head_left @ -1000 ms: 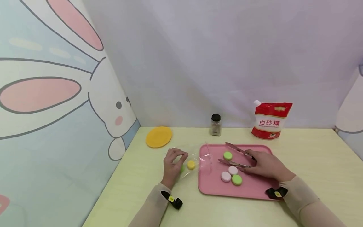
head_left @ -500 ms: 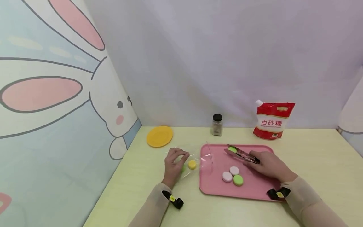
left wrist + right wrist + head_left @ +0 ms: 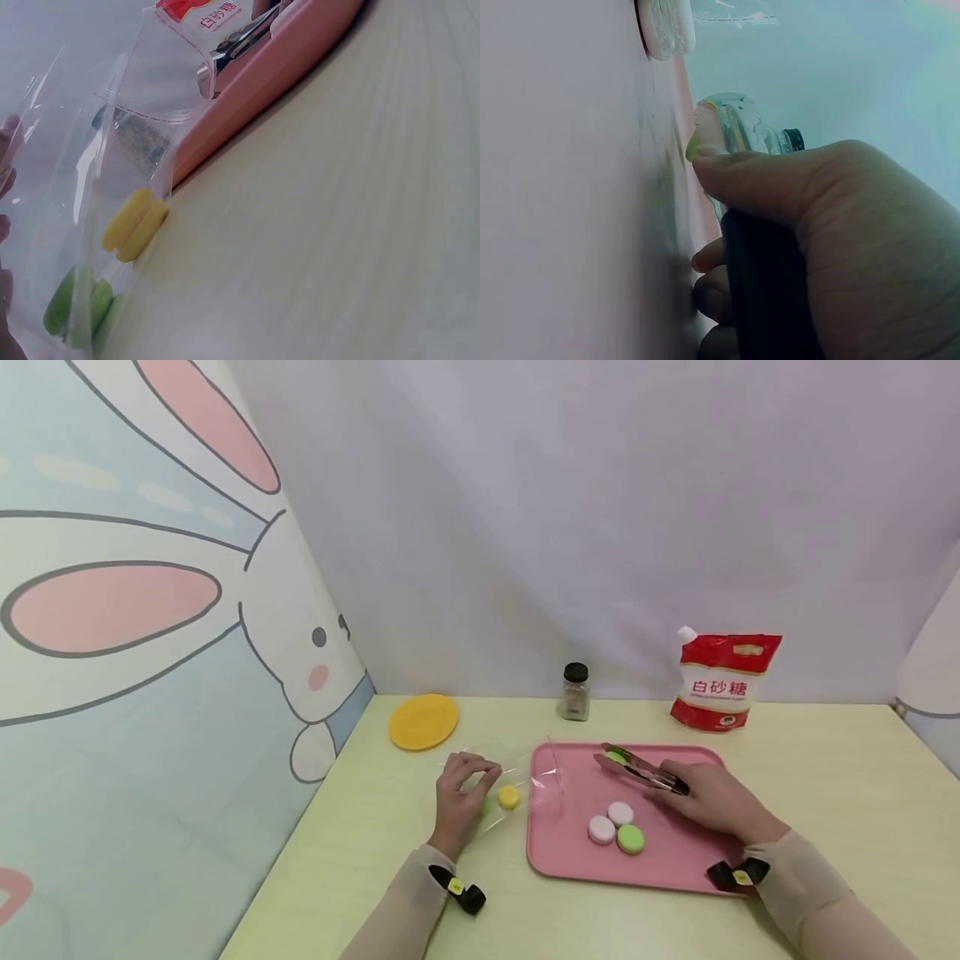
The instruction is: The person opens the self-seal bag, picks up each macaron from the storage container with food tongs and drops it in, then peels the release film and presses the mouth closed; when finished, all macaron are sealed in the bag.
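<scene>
Gripping tongs (image 3: 639, 763), the right hand (image 3: 708, 795) has their tips about a green macaron (image 3: 616, 758) at eleven o'clock on the tray (image 3: 562, 858); the left hand (image 3: 459, 797) pinches the bag (image 3: 161, 60). Two macarons (image 3: 509, 797) seem bagged; four apparently remain.

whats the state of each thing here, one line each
left hand, pinching the clear bag
clear bag, mouth open, yellow macaron and green macaron inside
right hand, gripping the tongs
tongs, arms either side of another green macaron
jar, upright, black lid on
sugar pouch, upright, white cap on
pink tray, lying flat
yellow plate, lying flat
</scene>
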`<state>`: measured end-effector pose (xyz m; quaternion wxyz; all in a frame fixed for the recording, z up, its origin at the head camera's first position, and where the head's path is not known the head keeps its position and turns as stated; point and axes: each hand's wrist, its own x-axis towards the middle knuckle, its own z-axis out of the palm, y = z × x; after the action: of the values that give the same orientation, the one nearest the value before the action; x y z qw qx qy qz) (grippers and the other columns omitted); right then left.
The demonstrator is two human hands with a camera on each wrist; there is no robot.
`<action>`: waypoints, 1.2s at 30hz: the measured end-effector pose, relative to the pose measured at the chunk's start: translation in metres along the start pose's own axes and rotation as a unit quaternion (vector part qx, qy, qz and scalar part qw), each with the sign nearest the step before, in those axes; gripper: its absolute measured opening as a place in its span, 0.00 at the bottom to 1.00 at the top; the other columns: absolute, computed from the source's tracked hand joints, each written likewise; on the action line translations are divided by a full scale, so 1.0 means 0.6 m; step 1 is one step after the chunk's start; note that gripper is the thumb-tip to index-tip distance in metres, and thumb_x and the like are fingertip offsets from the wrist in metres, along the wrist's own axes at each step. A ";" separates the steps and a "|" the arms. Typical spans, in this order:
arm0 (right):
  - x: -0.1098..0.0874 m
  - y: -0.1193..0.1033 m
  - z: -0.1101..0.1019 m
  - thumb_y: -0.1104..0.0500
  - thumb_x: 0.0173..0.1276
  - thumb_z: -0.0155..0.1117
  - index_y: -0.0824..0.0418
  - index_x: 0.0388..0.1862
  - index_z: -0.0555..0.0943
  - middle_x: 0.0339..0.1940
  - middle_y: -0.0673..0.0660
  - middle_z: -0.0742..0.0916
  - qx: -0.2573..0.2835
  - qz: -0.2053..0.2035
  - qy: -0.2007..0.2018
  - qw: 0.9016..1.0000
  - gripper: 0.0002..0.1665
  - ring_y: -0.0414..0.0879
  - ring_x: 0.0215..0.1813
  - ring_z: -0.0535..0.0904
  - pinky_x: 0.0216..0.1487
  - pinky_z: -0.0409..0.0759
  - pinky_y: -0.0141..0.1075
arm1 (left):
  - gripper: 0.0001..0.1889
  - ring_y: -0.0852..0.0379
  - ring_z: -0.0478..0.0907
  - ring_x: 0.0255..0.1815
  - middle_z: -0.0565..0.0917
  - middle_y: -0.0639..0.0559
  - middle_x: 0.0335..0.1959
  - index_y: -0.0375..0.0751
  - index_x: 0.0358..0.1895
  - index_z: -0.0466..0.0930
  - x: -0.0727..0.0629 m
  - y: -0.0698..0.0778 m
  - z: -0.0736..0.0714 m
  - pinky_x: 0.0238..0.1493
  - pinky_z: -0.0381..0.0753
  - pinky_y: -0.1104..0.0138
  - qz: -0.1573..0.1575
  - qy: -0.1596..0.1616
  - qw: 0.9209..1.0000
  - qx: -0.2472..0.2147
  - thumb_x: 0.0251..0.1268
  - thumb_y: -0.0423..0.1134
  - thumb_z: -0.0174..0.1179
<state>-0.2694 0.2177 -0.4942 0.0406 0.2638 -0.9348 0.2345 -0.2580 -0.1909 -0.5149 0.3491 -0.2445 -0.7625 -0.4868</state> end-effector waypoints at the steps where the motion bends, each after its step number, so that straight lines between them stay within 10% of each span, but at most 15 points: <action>1: 0.000 0.000 0.001 0.37 0.66 0.68 0.44 0.34 0.73 0.16 0.40 0.69 0.000 -0.001 0.000 1.000 0.17 0.34 0.22 0.66 0.27 0.63 0.32 | 0.06 0.55 0.75 0.43 0.82 0.56 0.37 0.50 0.39 0.89 0.000 0.000 0.000 0.47 0.73 0.64 -0.002 0.000 1.000 -0.001 0.63 0.33 0.70; 36: 0.019 -0.033 -0.015 0.40 0.67 0.69 0.36 0.40 0.77 0.26 0.33 0.78 0.030 -0.113 -0.014 0.993 0.10 0.30 0.28 0.72 0.32 0.71 0.30 | 0.06 0.54 0.75 0.43 0.82 0.54 0.36 0.47 0.39 0.89 -0.001 0.003 0.003 0.48 0.74 0.64 0.000 0.010 1.000 0.006 0.62 0.31 0.71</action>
<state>-0.2693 0.2016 -0.4755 0.0461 0.3716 -0.8922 0.2524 -0.2568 -0.1885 -0.5147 0.3580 -0.2379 -0.7620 -0.4844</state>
